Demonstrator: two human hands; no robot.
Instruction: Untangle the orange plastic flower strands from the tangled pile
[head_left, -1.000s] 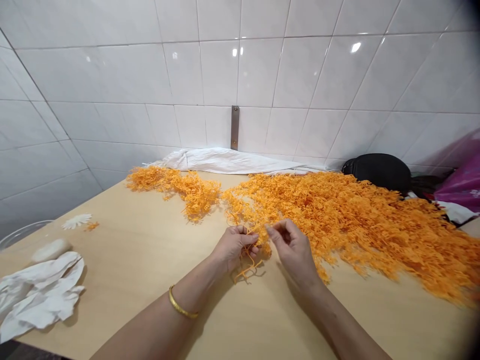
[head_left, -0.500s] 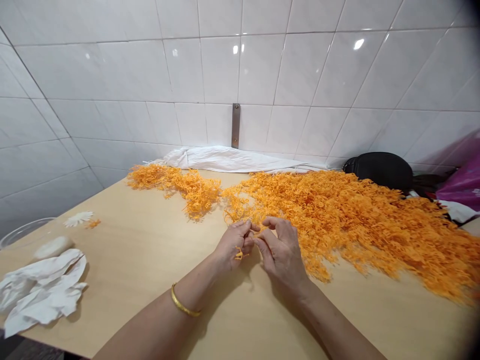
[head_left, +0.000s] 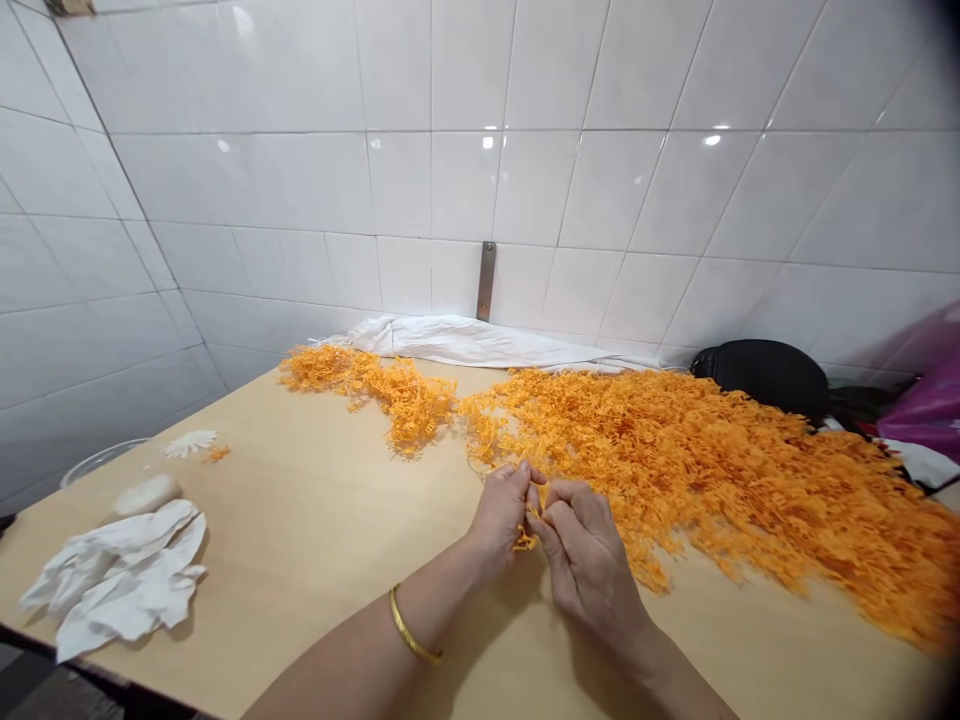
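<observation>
My left hand (head_left: 496, 520) is closed in a pinch above the table (head_left: 330, 530), with a small orange stringy piece (head_left: 527, 540) showing at its fingers. Close against it, my right hand (head_left: 592, 550) pinches at the same piece; the exact grip between the fingertips is partly hidden. Just beyond both hands spreads a large heap of tangled orange strands (head_left: 697, 470). A narrower orange clump (head_left: 416, 405) trails off from it to the left.
A rolled white cloth (head_left: 457, 342) lies along the tiled wall, below a metal bracket (head_left: 486, 282). At the back right are a black case (head_left: 761, 378) and a purple bag (head_left: 926, 415). On the left lie crumpled white cloth (head_left: 127, 580), a white rounded object (head_left: 148, 493) and a white flower-shaped piece (head_left: 190, 443).
My view has tilted up and shifted left. My right hand's fingers have closed in and dropped lower beside the left hand, onto the orange piece.
</observation>
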